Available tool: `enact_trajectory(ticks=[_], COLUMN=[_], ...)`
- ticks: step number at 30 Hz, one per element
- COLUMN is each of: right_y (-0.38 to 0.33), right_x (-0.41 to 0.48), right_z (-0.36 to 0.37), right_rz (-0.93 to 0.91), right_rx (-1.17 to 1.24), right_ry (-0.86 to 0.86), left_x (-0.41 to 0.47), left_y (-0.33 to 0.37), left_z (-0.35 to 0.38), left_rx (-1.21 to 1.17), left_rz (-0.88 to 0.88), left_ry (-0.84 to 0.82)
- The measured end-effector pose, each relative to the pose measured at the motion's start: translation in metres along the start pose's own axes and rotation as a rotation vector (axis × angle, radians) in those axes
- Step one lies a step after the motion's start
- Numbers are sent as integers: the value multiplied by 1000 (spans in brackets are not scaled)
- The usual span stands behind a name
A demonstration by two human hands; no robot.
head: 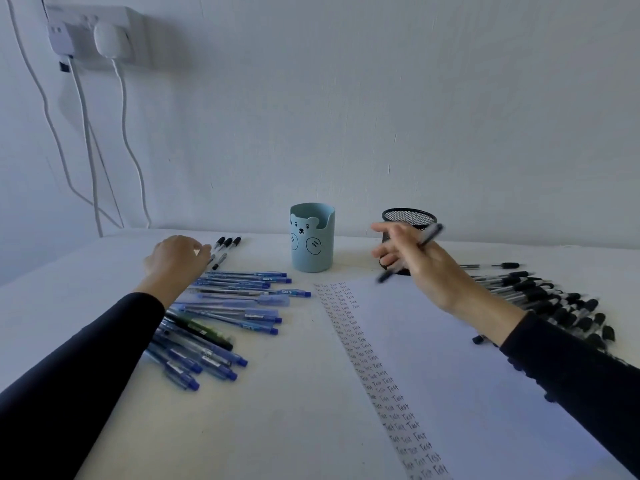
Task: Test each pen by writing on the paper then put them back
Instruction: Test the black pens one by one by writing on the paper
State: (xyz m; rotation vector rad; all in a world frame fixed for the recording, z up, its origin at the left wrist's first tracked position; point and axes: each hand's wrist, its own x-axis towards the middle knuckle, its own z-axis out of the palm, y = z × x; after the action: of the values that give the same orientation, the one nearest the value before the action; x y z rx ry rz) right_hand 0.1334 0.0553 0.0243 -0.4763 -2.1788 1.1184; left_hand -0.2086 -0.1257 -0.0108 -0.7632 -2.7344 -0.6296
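Observation:
My right hand [420, 263] holds a black pen [410, 254] tilted in the air, its tip above the top of the white paper [460, 368]. The paper carries columns of the handwritten word "Test" down its left side. My left hand [175, 259] reaches over the far left of the table, fingers curled down onto a black pen [212, 257] beside three others [227, 243]. A spread of blue pens [221, 317] lies under my left forearm. A pile of black pens [550, 303] lies right of the paper.
A light blue bear-face pen cup [311, 239] stands at the back centre. A black mesh pen holder [408, 223] stands behind my right hand. A wall socket with plugs and hanging cables [91, 36] is at upper left.

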Motion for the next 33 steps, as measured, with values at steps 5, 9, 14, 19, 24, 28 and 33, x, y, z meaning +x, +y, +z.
enact_trajectory(ticks=[5,9,14,19,24,28,33], right_y=[-1,7,18,25,29,27,26], right_x=[3,4,6,8,8,7,8], right_z=[2,10,33,49,50,50,51], right_rz=[215,251,192,117,102,108,106], right_rx=[172,108,-79,-107,-61,-35,-46], right_ry=[-71,-162,-98,80,68,54,34], left_x=[-33,-79,-102,-101,-99,-100,-102], left_y=[42,70,80,78,79,79,79], left_z=[-12,-10,-1,4,5,5,4], left_rx=[-157,-177,-93,-89,-66,-59,-62], left_rz=[375,657,743,725,724,734,729], left_ry=[-41,-264,-443,-443,-455,-457,-455])
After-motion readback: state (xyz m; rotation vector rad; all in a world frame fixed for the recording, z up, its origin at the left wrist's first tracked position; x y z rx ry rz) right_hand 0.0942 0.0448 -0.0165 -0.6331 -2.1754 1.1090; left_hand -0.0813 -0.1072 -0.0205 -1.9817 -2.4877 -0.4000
